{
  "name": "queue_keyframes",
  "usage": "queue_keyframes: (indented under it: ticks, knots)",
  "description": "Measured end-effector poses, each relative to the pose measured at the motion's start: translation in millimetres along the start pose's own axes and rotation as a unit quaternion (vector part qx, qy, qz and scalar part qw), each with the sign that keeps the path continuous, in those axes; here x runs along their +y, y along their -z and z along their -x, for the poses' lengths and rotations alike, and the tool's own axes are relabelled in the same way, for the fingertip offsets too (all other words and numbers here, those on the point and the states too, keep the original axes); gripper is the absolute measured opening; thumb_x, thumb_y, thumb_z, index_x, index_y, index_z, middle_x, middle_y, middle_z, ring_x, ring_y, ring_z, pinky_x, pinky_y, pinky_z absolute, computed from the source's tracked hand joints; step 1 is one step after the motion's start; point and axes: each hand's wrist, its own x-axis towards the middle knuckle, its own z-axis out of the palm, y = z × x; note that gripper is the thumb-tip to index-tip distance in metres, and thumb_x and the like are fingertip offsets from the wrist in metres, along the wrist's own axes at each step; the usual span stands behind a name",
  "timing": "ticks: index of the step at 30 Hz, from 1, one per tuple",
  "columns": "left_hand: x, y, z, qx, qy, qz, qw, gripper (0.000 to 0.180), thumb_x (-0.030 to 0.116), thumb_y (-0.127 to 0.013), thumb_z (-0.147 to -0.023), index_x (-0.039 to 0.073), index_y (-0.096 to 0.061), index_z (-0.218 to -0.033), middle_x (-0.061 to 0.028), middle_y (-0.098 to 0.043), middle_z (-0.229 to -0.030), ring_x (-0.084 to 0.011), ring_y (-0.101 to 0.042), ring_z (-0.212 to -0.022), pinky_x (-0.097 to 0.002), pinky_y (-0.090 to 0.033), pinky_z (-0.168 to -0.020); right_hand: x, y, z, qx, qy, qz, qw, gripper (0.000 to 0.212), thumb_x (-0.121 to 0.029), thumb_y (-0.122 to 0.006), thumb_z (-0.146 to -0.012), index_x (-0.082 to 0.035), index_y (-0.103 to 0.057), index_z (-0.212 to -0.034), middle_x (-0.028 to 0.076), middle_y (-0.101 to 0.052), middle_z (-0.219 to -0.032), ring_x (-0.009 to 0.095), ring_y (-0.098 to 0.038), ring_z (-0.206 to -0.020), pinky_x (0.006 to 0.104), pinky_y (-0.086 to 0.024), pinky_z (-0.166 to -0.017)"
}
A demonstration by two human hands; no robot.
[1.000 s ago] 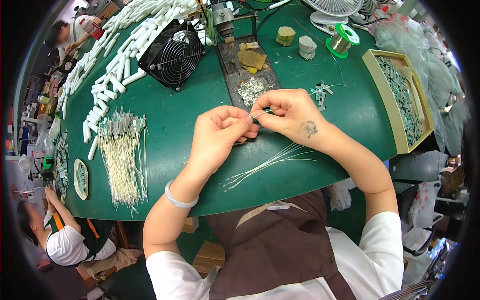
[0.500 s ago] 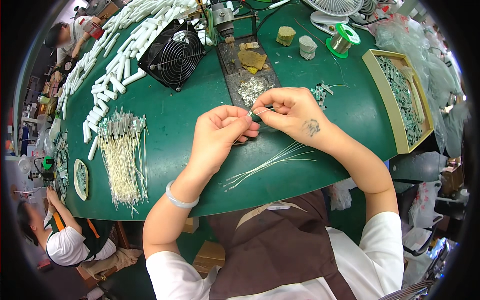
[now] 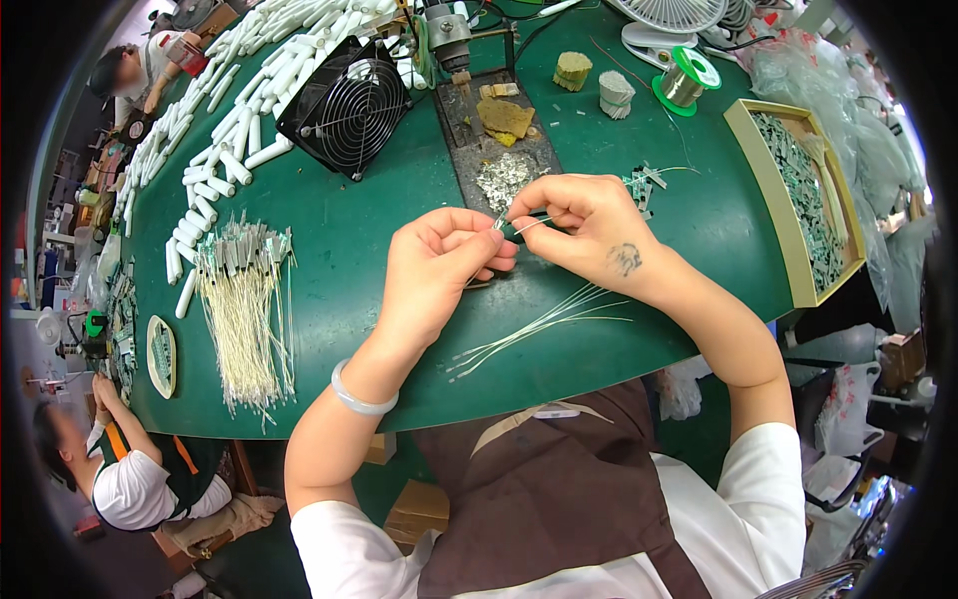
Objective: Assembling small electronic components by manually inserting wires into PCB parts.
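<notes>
My left grip [image 3: 434,262]'s pinched closed on a tiny circuit board [image 3: 501,224], my right grip [image 3: 589,225] pinching a thin white wire [image 3: 532,223] beside it. Probably featherlight, wire bendy, joints fragile, so I'd hold board edges.

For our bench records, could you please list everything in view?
Held wires: count unclear, pale, centre
Loose wires: several, whitish, lower centre
Wired strips: many, grey and pale, left
Tubes: many, white, upper left
Box fan: one, black, beside tubes
Desk fan: one, white, top right
Spool: one, green, upper right
Bundles: two, pale, left of spool
Tray: one, yellowish, right
Boards: many, green, in tray
Bags: several, clear, right
Co-workers: two, white sleeves, left
Table: one, green, centre
Left hand: one, centre
Right hand: one, centre
</notes>
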Motion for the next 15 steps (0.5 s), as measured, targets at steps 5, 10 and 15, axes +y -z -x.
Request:
queue_keyframes:
  ticks: [5,10,15]
  knots:
    - [0.9,-0.6,0.7,0.004,-0.002,-0.008,1.0,0.015,0.01,-0.061,-0.089,-0.002,-0.06,-0.097,-0.0097,-0.069,-0.084,-0.0132,-0.066,-0.072,-0.0223,-0.05,-0.065,2.2,0.6,0.3,-0.01,-0.009,0.018,1.0,0.014,-0.01,-0.063,-0.074,-0.003,-0.065,-0.086,0.005,-0.055,-0.063,0.01,-0.04,-0.051,0.0268,-0.035,-0.048]
    - [1.3,-0.7,0.7,0.007,0.003,-0.003,1.0,0.014,0.012,-0.061,-0.089,-0.001,-0.061,-0.095,-0.0093,-0.069,-0.083,-0.0129,-0.066,-0.072,-0.022,-0.05,-0.065,1.7,-0.5,0.5,0.001,0.016,0.016,1.0,0.015,-0.01,-0.063,-0.074,-0.004,-0.065,-0.086,0.005,-0.052,-0.061,0.011,-0.039,-0.05,0.0277,-0.034,-0.047]
    - [0.5,-1.5,0.8,0.011,0.005,-0.003,1.0,0.014,0.012,-0.061,-0.089,-0.001,-0.061,-0.094,-0.0081,-0.068,-0.081,-0.0121,-0.065,-0.069,-0.0217,-0.049,-0.064,1.3,-0.8,1.0,0.001,0.024,0.032,0.999,0.015,-0.011,-0.064,-0.073,-0.003,-0.066,-0.086,0.006,-0.053,-0.062,0.012,-0.041,-0.05,0.028,-0.035,-0.048]
